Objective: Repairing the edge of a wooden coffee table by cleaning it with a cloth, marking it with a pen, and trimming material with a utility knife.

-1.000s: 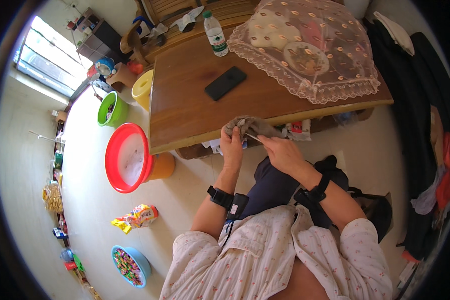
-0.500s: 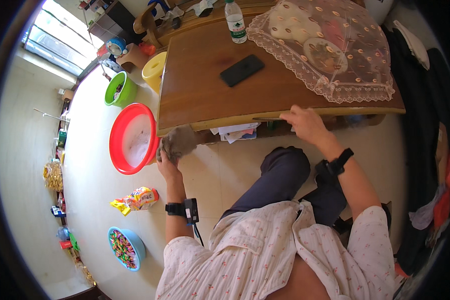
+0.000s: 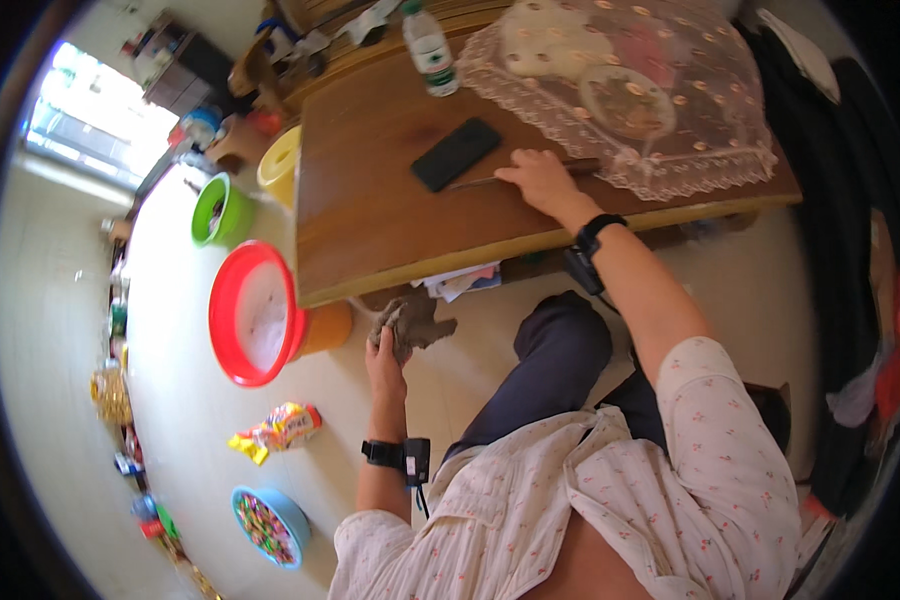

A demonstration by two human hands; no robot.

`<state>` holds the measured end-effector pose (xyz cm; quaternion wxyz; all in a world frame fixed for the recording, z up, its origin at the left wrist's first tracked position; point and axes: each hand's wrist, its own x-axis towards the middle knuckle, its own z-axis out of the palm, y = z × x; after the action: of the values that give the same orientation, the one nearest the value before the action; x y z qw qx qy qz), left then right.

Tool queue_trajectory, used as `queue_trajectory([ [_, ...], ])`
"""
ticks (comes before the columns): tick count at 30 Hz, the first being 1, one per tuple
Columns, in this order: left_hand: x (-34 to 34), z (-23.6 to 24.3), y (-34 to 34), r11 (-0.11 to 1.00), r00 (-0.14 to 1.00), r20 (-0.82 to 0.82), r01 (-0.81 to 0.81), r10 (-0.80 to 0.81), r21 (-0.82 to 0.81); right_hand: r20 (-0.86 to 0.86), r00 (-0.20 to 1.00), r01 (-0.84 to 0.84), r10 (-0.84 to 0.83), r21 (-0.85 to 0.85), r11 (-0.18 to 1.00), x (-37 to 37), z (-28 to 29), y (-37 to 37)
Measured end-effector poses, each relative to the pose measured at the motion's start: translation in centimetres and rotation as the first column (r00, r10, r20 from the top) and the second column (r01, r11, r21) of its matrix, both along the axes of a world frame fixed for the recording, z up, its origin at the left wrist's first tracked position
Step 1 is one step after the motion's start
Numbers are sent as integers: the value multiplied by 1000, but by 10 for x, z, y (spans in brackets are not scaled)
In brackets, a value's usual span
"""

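My left hand (image 3: pixel 385 365) is closed on a crumpled grey-brown rag (image 3: pixel 410 326), held in the air below the table's front edge. My right hand (image 3: pixel 545 182) is over the tabletop with its fingers closed on a long thin tool (image 3: pixel 582 166). The tool's brown handle sticks out to the right, and a thin, blade-like part points left toward the phone; its exact kind is hard to make out. Just left of that hand, the black phone (image 3: pixel 456 154) lies on the brown wooden table (image 3: pixel 360 215).
A lace food cover (image 3: pixel 620 90) spreads over the table's right side. Near the back stands a water bottle (image 3: pixel 430 50). Left on the floor are a red basin (image 3: pixel 295 345) with suds, a green basin (image 3: pixel 232 215), a yellow bucket (image 3: pixel 282 170), a packet (image 3: pixel 288 428) and a blue basin (image 3: pixel 295 515).
My right hand has moved from the table's front edge up over the tabletop, bringing the thin tool. My left hand and the rag have shifted right and lower, away from the red basin.
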<state>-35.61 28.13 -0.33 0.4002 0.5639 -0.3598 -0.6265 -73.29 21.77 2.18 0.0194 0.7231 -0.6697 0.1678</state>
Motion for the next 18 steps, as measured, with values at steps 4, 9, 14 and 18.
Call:
queue_trajectory([
  [4, -32, 7, 7, 985, 986, -19, 166, -165, 43, -85, 996, -11, -15, -295, 955, 1, -13, 2],
  [9, -68, 10, 3, 970, 972, -115, 218, -206, 109, 278, 944, -108, 179, -252, 962, 69, 20, 63],
  [14, -142, 46, 20, 862, 699, -580, 507, -418, -10, 827, 562, -49, 17, 12, 999, 96, -1, 138],
  [18, -167, 54, 24, 769, 716, -313, 634, -624, -82, 888, 427, 16, -172, 182, 983, 67, 9, 161],
])
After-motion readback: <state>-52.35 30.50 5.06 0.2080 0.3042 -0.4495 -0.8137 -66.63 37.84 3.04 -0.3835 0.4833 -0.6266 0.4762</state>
